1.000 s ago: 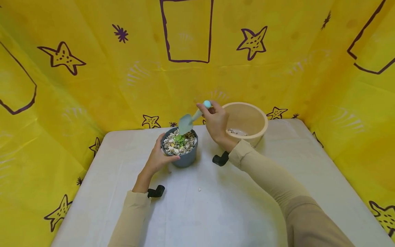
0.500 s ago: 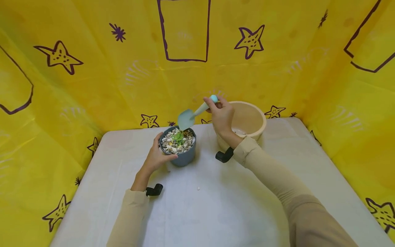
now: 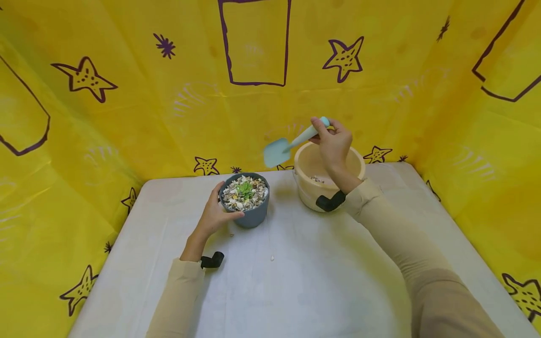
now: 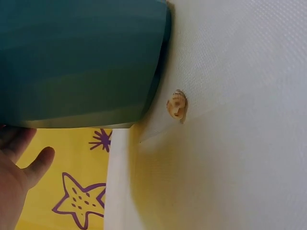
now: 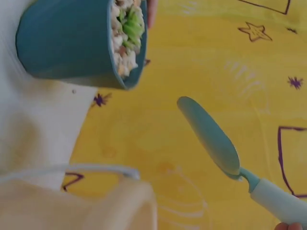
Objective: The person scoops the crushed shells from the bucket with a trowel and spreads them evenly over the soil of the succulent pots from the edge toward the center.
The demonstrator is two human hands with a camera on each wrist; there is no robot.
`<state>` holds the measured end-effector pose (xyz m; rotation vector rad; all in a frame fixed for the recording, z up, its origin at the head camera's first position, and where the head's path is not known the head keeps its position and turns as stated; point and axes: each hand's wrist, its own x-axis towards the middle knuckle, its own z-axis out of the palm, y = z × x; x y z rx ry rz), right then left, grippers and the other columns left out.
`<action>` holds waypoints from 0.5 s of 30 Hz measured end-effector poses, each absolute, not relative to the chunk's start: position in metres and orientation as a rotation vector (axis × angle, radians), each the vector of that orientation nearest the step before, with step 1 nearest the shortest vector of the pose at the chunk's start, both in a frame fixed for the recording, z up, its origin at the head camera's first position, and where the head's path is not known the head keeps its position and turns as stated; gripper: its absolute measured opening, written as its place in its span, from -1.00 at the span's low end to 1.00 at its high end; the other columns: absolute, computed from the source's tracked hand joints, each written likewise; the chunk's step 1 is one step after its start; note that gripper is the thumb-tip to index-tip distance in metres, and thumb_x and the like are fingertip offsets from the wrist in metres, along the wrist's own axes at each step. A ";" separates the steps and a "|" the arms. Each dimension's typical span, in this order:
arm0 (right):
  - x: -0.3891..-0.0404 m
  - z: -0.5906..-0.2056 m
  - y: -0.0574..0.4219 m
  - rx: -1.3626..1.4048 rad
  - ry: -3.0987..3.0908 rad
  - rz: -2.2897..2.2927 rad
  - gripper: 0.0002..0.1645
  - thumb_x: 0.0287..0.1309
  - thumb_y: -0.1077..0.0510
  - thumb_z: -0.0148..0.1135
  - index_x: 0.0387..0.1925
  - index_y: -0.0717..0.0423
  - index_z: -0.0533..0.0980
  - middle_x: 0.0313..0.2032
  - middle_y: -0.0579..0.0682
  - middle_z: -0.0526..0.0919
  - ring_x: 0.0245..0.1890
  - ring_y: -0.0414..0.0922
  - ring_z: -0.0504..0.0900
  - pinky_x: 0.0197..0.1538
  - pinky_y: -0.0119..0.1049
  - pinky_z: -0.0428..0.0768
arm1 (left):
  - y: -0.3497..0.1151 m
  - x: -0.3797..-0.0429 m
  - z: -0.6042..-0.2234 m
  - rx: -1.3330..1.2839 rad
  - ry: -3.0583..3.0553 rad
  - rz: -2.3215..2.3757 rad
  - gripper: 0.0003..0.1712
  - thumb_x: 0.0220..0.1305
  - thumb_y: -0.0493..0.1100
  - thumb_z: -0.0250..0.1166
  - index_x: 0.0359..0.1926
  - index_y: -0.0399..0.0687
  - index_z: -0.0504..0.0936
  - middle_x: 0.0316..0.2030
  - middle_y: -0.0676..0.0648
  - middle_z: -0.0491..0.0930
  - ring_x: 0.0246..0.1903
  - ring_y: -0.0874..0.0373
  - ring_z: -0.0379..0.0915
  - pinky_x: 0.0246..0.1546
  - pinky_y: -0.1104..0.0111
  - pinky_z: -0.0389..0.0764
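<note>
My left hand (image 3: 214,216) grips the left side of a grey-blue plant pot (image 3: 253,218), thumb along its front. Filled with pale gravel, the pot has a small green succulent (image 3: 245,190) in its middle. With my right hand (image 3: 336,146) I hold a mint-green toy trowel (image 3: 276,152) by its handle end, raised above the tan bucket (image 3: 307,190). The trowel's blade points left, toward the gap between bucket and pot, and looks bare in the right wrist view. Most of the left fingers are hidden behind the pot.
A little gravel (image 3: 318,179) lies at the bottom of the bucket. A small shell-like piece (image 4: 177,105) sits on the white tablecloth (image 3: 270,300) near the pot, and another pale bit (image 3: 272,258) lies farther forward. Yellow printed cloth (image 3: 181,126) stands close behind the table.
My right hand has lifted the trowel up and to the right, away from the pot's gravel and over toward the bucket. The left hand and pot have stayed in place.
</note>
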<state>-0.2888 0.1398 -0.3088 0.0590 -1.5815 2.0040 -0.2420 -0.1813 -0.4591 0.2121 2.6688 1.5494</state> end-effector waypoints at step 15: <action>-0.297 -0.293 0.199 -0.076 -1.595 1.900 -0.72 -0.04 0.09 0.50 -0.34 0.20 0.66 -0.56 -0.08 0.72 -0.65 -0.22 0.71 -0.49 -0.41 0.66 | -0.184 -0.252 -0.459 0.184 2.649 1.568 0.42 -0.15 0.10 0.61 0.55 0.08 -0.17 0.53 -0.18 -0.10 0.48 -0.24 -0.10 0.41 -0.18 0.09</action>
